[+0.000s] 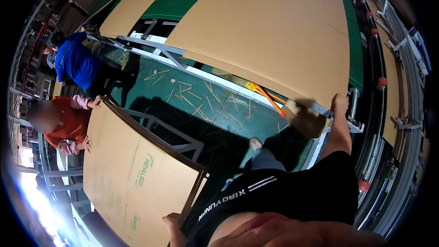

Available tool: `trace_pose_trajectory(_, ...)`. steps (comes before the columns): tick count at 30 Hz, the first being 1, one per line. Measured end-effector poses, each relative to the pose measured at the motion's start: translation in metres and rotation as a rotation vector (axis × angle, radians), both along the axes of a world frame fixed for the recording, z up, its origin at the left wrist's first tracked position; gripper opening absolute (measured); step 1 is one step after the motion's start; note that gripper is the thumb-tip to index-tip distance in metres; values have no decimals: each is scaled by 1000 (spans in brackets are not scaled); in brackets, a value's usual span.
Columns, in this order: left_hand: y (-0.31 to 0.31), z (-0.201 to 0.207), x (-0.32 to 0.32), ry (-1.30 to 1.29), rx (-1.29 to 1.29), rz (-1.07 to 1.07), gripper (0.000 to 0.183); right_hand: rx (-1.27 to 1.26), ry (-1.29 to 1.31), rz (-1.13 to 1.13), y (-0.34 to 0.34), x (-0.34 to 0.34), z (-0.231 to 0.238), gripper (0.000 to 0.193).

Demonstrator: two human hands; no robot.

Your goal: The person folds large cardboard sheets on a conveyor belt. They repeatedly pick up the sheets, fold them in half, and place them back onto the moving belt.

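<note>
A large plain brown cardboard sheet (270, 23) lies on a green-belted table in front of me. My right hand (339, 104) is closed at its near right corner, beside a metal bracket. To my lower left is a stack of cardboard sheets (123, 155), the top one marked with green print. My left hand (172, 220) grips the stack's near edge, close to my body; some of its fingers are hidden. A co-worker in a red top (68, 121) has both hands on the far end of that stack.
Another person in a blue top (80, 61) bends beside the table at the left. Cardboard scraps (196, 103) litter the green floor, near an orange-handled tool (270, 100). A roller conveyor (377, 110) runs along my right. A grey metal frame (169, 135) stands beside the stack.
</note>
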State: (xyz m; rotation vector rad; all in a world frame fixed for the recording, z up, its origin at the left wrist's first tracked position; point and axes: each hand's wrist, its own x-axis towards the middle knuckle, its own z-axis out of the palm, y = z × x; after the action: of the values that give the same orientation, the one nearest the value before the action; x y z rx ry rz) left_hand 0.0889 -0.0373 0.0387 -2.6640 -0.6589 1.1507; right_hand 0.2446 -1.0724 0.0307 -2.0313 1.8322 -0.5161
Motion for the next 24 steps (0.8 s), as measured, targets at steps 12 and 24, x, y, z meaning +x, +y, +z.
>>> trace_pose_trajectory(12,-191,78,203,-1139,-509,99,50,1718,-1147,616,345,125,95,33)
trace_pose_trajectory(24,-452,54,316,-236,-2073,1178,56,1633,-1771,1494,465,131,490,85)
